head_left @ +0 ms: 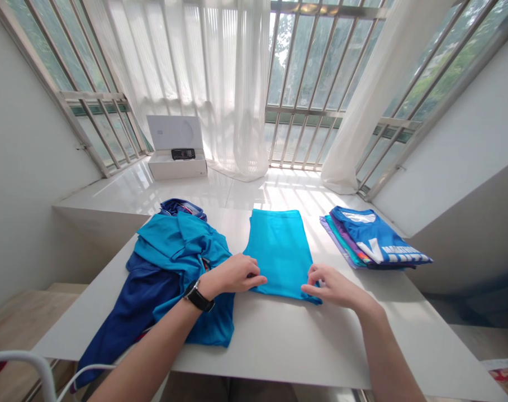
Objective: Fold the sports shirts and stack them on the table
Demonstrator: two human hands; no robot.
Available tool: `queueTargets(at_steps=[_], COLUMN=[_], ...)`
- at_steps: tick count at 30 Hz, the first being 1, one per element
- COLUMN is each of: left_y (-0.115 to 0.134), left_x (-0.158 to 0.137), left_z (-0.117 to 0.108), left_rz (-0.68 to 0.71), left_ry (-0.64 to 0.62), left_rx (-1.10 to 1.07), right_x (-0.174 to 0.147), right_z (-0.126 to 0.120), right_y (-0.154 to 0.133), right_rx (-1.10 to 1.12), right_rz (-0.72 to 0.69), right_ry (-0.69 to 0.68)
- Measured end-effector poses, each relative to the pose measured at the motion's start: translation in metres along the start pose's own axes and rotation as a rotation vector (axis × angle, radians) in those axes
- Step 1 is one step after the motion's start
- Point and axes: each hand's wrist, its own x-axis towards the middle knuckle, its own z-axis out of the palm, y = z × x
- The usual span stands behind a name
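Note:
A bright turquoise shirt point(279, 245), folded into a flat panel, lies on the white table in front of me. My left hand point(241, 273), with a black watch point(199, 296) on the wrist, has its fingers curled at the shirt's lower left edge. At the lower right corner my right hand point(323, 283) closes thumb and fingers on the cloth, and the hem there is slightly bunched. Beside my left forearm is a loose heap of clothes, with a teal garment point(182, 240) over a dark blue garment point(140, 301).
Right of the shirt stands a neat stack of folded shirts point(375, 237), a blue printed one on top. On the window ledge sits an open white box point(178, 167) with a black phone point(183, 154) in it. A white curved tube point(31, 357) is at the lower left.

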Motion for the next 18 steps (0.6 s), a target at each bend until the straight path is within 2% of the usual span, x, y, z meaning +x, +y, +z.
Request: queueTargets(at_steps=[4,7,12,18], left_y=[0.01,0.016,0.01,0.007], left_x=[0.005,0.005,0.002,0.0], left_z=[0.019,0.039,0.056,0.05], left_rz=[0.004,0.064,0.074,0.084], left_ry=[0.2,0.189,0.076,0.048], left_rx=[0.099,0.162,0.226,0.209], right_x=[0.012,0.024,0.034,0.025], right_z=[0.014,0.036,0.063,0.058], right_y=[0.002,0.004,0.017,0.026], right_rx=[-0.111,-0.188,-0.336,-0.374], right_rz=[-0.004,-0.112,-0.214,-0.234], right_ry=[0.225,0.355,0.28,0.186])
